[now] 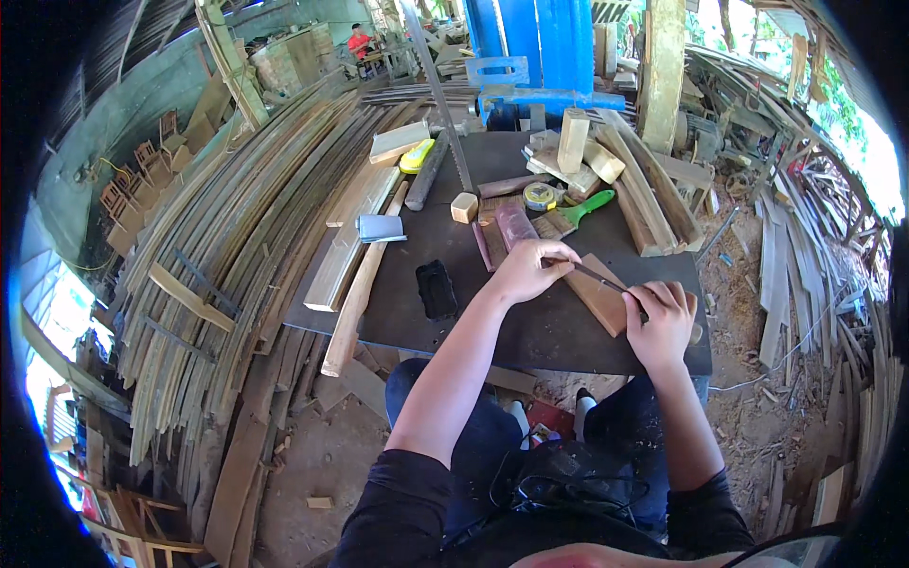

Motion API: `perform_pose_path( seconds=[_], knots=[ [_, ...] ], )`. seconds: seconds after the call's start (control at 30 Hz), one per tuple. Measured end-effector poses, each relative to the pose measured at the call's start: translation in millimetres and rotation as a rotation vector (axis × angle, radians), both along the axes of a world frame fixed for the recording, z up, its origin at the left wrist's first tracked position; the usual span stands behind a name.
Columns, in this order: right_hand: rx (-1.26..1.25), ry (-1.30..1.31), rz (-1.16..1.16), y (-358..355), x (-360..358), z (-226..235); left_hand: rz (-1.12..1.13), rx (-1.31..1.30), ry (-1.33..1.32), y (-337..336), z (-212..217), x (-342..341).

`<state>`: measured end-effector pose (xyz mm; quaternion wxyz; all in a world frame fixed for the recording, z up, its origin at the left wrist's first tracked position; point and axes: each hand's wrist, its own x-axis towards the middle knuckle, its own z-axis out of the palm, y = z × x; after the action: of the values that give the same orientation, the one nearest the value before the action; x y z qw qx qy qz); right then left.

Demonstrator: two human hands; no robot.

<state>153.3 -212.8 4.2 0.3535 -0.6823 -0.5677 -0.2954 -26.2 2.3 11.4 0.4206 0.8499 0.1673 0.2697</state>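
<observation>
On the dark worktable [559, 327] lies a small flat wooden piece [597, 295]. My left hand [530, 270] presses on its near-left end, fingertips pinching the tip of a thin dark metal tool [595, 275]. My right hand [660, 320] grips the other end of that tool at the piece's right side. The tool lies slantwise across the wood.
On the table: a black block [436, 289], a green-handled brush [579, 210], a tape measure [540, 196], a small wood cube [464, 206], offcuts [574, 142], a saw blade [445, 114]. Long curved slats [237, 237] are stacked left; scrap wood lies right. A person in red [359, 40] sits far back.
</observation>
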Motion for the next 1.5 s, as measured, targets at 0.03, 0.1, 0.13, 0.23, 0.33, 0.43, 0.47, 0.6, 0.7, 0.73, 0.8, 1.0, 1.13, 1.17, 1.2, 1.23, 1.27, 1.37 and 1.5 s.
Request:
perform_pose_path(
  seconds=[0.03, 0.1, 0.13, 0.23, 0.33, 0.43, 0.47, 0.6, 0.7, 0.73, 0.8, 1.0, 1.13, 1.17, 1.2, 1.23, 1.27, 1.37, 1.5],
  knots=[
    [0.008, 0.002, -0.01, -0.9, -0.9, 1.5, 0.03, -0.023, 0.005, -1.6, 1.6, 0.8],
    [0.011, 0.012, -0.001, -1.9, -0.2, 2.0, 0.049, -0.002, 0.046, -2.3, 6.1, 1.0],
    [0.011, 0.017, 0.007, -2.2, -0.8, 2.1, 0.062, 0.007, 0.068, -2.1, 6.3, -0.3],
    [-0.022, 0.0, 0.031, -1.9, -1.9, 4.1, 0.005, -0.015, 0.046, 1.9, 3.0, -1.4],
    [-0.032, -0.004, 0.058, -1.1, -1.1, 3.4, -0.061, -0.088, 0.023, 2.9, 0.9, 0.8],
    [-0.039, -0.001, 0.076, -0.8, -0.2, 3.2, -0.096, -0.074, 0.038, 1.8, 1.1, 1.3],
    [-0.044, 0.001, 0.08, -0.6, -0.1, 3.2, -0.104, -0.063, 0.044, 1.1, 1.9, 0.9],
    [-0.062, 0.002, 0.112, 1.9, 1.6, 4.0, -0.144, -0.046, 0.073, 0.1, 6.9, -4.4],
    [-0.072, 0.015, 0.16, 1.7, 5.5, 7.9, -0.236, -0.15, 0.067, 11.7, 1.6, -7.9],
    [-0.074, 0.028, 0.174, 2.5, 7.4, 5.9, -0.275, -0.203, 0.062, 13.3, 2.7, -8.6],
    [-0.092, 0.044, 0.192, 3.2, 9.4, 6.6, -0.28, -0.232, 0.068, 10.3, 1.0, -9.8],
    [-0.152, 0.047, 0.26, 5.0, 9.6, 10.3, -0.281, 0.025, 0.273, 2.2, 12.4, -15.0],
    [-0.228, 0.005, 0.3, 4.7, 10.8, 17.7, -0.317, -0.005, 0.248, 7.3, 7.1, -12.3],
    [-0.257, -0.006, 0.308, 5.2, 11.2, 20.7, -0.321, -0.034, 0.245, 7.4, 7.4, -12.6],
    [-0.27, 0.0, 0.315, 6.2, 11.3, 21.5, -0.313, -0.048, 0.253, 7.1, 7.4, -13.2],
    [-0.281, 0.004, 0.322, 6.7, 11.9, 22.8, -0.304, -0.059, 0.259, 6.0, 8.9, -13.2],
    [-0.292, 0.008, 0.33, 7.0, 12.2, 23.9, -0.296, -0.07, 0.265, 5.1, 10.7, -13.3],
    [-0.334, 0.041, 0.349, 6.4, 10.7, 27.8, -0.309, 0.051, 0.252, 8.3, 9.5, -15.3],
    [-0.33, 0.063, 0.397, 10.5, 16.4, 32.3, -0.297, -0.01, 0.246, 5.7, 10.9, -15.3]
  ],
)
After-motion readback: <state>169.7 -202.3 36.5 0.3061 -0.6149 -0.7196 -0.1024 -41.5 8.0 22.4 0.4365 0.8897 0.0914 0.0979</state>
